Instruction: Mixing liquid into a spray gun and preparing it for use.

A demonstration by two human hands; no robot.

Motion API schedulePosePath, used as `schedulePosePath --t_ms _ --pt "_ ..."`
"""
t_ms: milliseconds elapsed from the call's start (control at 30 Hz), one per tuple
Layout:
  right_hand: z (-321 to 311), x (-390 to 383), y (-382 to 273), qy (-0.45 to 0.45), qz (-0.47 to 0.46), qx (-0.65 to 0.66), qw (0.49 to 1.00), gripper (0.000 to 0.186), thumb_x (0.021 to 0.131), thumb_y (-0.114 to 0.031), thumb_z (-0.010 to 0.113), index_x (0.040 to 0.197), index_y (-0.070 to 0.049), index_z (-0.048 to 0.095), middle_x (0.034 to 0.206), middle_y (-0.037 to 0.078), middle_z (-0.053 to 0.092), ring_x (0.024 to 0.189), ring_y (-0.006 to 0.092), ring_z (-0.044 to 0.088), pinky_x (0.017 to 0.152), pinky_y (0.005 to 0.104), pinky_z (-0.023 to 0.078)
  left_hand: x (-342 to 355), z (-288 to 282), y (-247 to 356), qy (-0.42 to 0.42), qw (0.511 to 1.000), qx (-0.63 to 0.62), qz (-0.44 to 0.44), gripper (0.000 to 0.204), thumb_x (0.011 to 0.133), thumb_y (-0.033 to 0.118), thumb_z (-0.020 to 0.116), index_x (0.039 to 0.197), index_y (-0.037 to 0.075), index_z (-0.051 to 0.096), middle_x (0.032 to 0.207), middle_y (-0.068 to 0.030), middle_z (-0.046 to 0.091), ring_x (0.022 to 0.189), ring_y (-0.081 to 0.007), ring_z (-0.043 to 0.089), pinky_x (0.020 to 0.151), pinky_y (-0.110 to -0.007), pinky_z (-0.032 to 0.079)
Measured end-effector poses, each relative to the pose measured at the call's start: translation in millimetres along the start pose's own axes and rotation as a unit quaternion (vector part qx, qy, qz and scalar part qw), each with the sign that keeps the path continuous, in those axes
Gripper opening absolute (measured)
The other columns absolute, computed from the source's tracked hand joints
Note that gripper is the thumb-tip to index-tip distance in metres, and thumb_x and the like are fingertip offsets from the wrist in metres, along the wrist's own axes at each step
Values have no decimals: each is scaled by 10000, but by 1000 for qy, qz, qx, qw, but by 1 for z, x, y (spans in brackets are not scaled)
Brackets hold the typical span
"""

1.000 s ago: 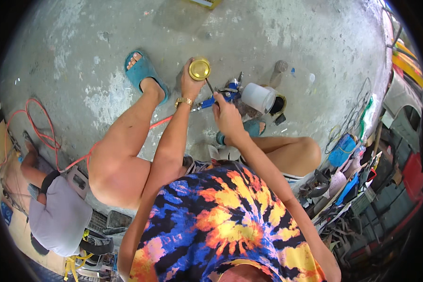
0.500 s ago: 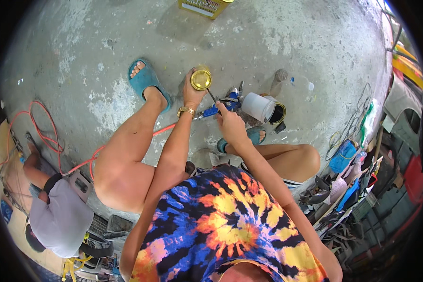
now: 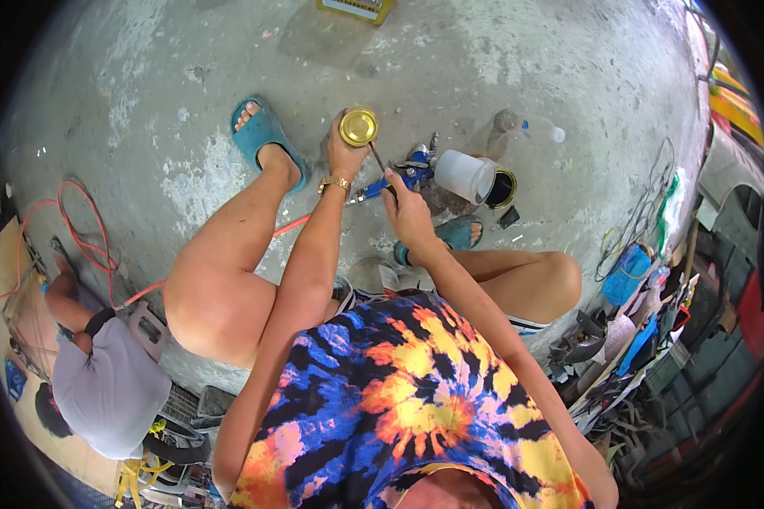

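Head view, looking down past a tie-dye shirt (image 3: 416, 407) at two bare arms reaching forward over a concrete floor (image 3: 187, 93). The left hand (image 3: 345, 157), a gold watch (image 3: 335, 183) at its wrist, is wrapped around a small can with a round gold lid (image 3: 358, 127); the fingers curl about its side and the lid faces straight up at the camera, just beyond the knuckles. The right hand (image 3: 407, 212) is closed in a fist around the lower end of a thin dark tool (image 3: 377, 158), seemingly a slim rod or screwdriver. Its long axis runs diagonally, from the fist up and to the left, and the far tip points at the near right edge of the gold lid, where it looks to touch the rim, though the contact is too small to be sure of.

Just beyond the right hand lies a blue spray gun (image 3: 403, 176) with a white plastic cup (image 3: 465, 176) tipped on its side to the right. Past the cup sits an open tin (image 3: 502, 188) with a dark inside, and farther off a clear plastic bottle (image 3: 526, 129) lies on the floor. A blue sandal (image 3: 261, 136) is on the foot left of the left hand. An orange hose (image 3: 76, 229) loops well off to the left, near another person in a grey shirt (image 3: 110, 390).
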State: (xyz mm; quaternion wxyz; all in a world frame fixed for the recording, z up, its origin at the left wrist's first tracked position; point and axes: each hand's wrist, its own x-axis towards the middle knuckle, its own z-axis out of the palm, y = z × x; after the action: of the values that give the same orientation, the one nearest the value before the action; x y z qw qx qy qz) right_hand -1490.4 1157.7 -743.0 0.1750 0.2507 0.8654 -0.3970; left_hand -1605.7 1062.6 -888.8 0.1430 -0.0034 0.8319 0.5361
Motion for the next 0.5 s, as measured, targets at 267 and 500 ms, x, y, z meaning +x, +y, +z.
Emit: schedulePosePath --t_ms 267,500 --pt "-16 5 -6 -47 25 202 978 374 928 -197 565 1283 -106 491 684 123 589 509 270 556 484 371 428 8 -14 15 -23 999 -21 -41 803 565 137 856 1262 60 465 1149 -151 631 1055 -296 617 898 -370 490" --pt "-111 3 -16 -2 70 415 907 370 946 -178 552 1267 -21 456 620 -10 472 439 63 415 397 234 325 43 -23 65 -164 956 -235 -61 605 712 179 780 1241 38 523 1151 -64 623 1055 -180 584 941 -318 446"
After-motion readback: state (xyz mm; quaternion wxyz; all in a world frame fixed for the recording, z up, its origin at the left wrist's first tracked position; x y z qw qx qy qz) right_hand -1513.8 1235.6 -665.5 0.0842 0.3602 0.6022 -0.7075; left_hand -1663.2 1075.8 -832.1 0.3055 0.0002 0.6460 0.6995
